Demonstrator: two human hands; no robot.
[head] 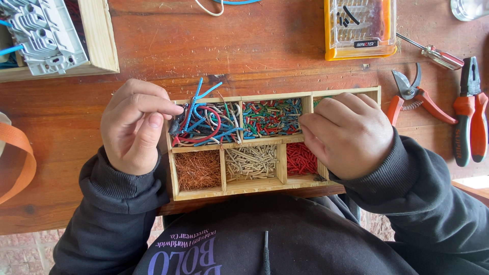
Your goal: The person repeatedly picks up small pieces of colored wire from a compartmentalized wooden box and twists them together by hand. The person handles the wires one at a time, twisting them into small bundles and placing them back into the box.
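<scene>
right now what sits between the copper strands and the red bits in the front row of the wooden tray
In the head view, one compartment of beige insulation pieces lies between the copper strands and the red bits, walled off by the wooden tray dividers.

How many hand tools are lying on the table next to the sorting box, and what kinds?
Screwdriver: 1
Pruning shears: 1
Pliers: 1
Total: 3, all on the table right of the wooden sorting box.

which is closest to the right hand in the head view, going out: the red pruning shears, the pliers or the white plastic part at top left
From the right hand:
1. Red pruning shears, just beyond it, to the right of the tray.
2. Pliers, farther along at the table's right edge.
3. White plastic part, far top-left corner.
</scene>
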